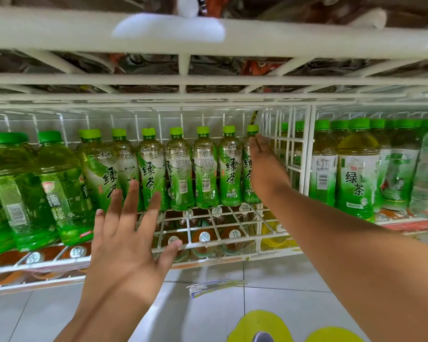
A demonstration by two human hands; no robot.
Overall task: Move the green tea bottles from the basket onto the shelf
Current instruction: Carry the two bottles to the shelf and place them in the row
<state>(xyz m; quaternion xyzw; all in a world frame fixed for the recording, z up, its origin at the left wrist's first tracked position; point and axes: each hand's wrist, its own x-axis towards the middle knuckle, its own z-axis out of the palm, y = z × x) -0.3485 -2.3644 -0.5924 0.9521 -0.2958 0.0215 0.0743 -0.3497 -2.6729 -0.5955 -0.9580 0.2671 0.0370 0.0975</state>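
**A nudge could topple the row**

Our right hand (pixel 262 156) rests flat-fingered against the last green tea bottle (pixel 251 169) on the wire shelf (pixel 223 228); our left hand (pixel 131 233) hovers spread, holding nothing (basket unseen). Pushing sideways could topple its neighbours.

Right hand (pixel 263 164) hides end green tea bottle (pixel 247 169); contact unclear. Yellow object (pixel 260 324) cut by bottom edge.
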